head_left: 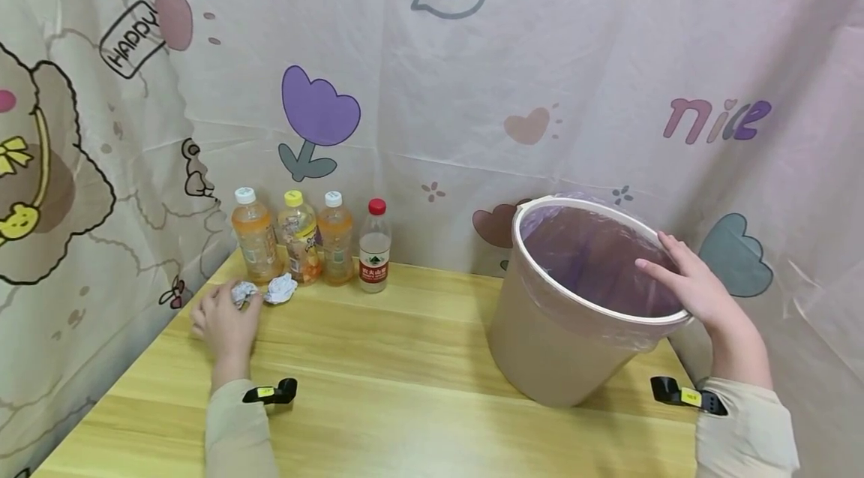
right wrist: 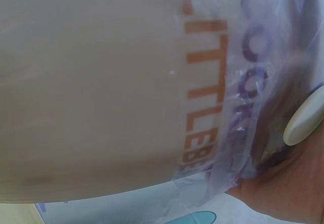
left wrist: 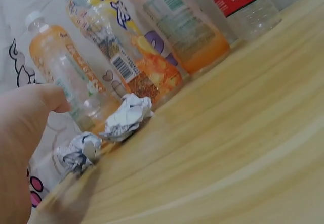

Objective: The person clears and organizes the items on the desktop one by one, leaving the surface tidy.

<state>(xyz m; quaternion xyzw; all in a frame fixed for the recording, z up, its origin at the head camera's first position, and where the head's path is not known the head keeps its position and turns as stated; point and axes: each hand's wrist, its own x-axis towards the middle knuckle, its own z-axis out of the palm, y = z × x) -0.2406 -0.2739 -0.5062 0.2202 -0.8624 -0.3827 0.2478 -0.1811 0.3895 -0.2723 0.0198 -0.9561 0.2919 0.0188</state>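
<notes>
My left hand [head_left: 227,320] reaches over the nearer crumpled paper ball [head_left: 244,293] at the table's left side, fingers spread and bent down. In the left wrist view, the thumb [left wrist: 38,105] stands apart above that ball, and the other fingers are hidden. A second crumpled paper ball [head_left: 280,288] lies just right of it. At the right, my right hand [head_left: 698,283] holds the rim of a beige trash bin [head_left: 553,335], thumb over the opening. A clear purplish bag [right wrist: 248,82] lines the bin and folds over its rim. The other right fingers are partly hidden.
Behind the paper balls stand several bottles: an orange one with a white cap [head_left: 255,238], a yellow-capped one [head_left: 300,238], another white-capped one [head_left: 335,238] and a red-capped one [head_left: 374,245]. A printed curtain [head_left: 432,88] hangs close behind the wooden table [head_left: 405,373].
</notes>
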